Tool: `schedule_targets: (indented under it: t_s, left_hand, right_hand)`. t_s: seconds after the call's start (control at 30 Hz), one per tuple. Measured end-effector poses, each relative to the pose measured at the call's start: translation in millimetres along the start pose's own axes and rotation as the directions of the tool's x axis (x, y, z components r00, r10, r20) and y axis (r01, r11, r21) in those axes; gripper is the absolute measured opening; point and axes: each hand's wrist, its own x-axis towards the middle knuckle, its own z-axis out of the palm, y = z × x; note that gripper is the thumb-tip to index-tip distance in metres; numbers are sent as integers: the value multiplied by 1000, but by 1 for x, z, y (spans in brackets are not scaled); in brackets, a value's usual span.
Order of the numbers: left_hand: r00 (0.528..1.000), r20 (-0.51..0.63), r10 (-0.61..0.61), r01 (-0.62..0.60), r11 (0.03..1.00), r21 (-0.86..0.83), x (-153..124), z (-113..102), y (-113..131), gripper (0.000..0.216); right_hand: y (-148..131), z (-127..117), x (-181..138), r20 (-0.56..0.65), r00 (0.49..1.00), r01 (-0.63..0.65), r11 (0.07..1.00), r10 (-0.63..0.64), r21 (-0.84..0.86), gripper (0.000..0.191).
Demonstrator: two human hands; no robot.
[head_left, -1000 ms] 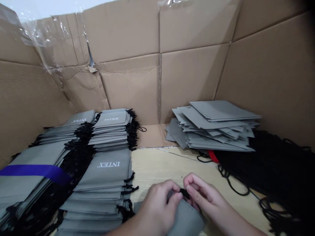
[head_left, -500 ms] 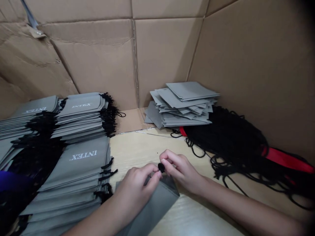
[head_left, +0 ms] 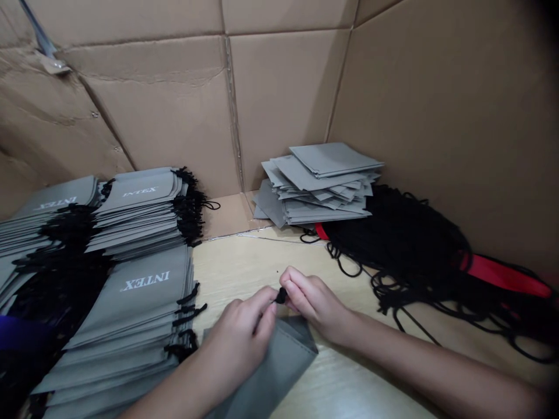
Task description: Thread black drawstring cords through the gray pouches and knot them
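A grey fabric pouch (head_left: 275, 366) lies on the pale wooden table in front of me. My left hand (head_left: 238, 340) rests on its top edge with thumb and forefinger pinched. My right hand (head_left: 312, 302) pinches from the other side. Between the fingertips of both hands sits a small black cord knot (head_left: 280, 297) at the pouch's mouth. Both hands are closed on that cord.
Stacks of grey INTEX pouches (head_left: 140, 291) with black cords fill the left side. A pile of plain grey pouches (head_left: 321, 183) sits at the back. A heap of black cords (head_left: 406, 244) with a red band (head_left: 502, 276) lies on the right. Cardboard walls (head_left: 437, 105) enclose the table.
The view has swung down and to the right. My hands stay pinched together on the cord at the pouch's mouth, with only small finger movements.
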Motion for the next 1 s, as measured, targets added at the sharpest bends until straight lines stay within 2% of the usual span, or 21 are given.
schedule_targets:
  t_s: [0.1,0.2,0.33,0.4,0.57,0.67,0.87,1.0]
  left_hand:
    - [1000,3,4,-3,999,-51,2,-2,1,18]
    - [998,22,67,-61,980,-191,5,-4,1,22]
    - [988,93,120,-65,890,-451,9,-6,-3,27]
    - [988,111,109,-35,854,-519,12,-8,-6,27]
    - [996,68,59,-19,874,-485,16,-8,-12,25]
    - [1000,20,8,4,850,-527,16,-4,-15,20]
    - [998,-61,30,-46,953,-299,9,-2,-9,25]
    - [997,-56,46,-60,954,-295,7,-3,-6,28]
  right_hand:
    - [-2,-1,-1,6,1000,1,998,-2,62,27]
    - [-4,-2,-2,13,1000,-23,985,21,170,33]
    - [-5,-2,-2,59,997,-57,951,42,302,36]
    - [-4,-1,-2,42,998,-54,951,43,303,36]
    - [-3,1,-1,45,995,-101,979,94,179,33]
    - [-1,3,0,36,994,-108,977,103,185,33]
    - [-3,4,0,0,991,-129,959,133,252,34]
    - [-7,3,0,-22,989,-140,962,149,236,34]
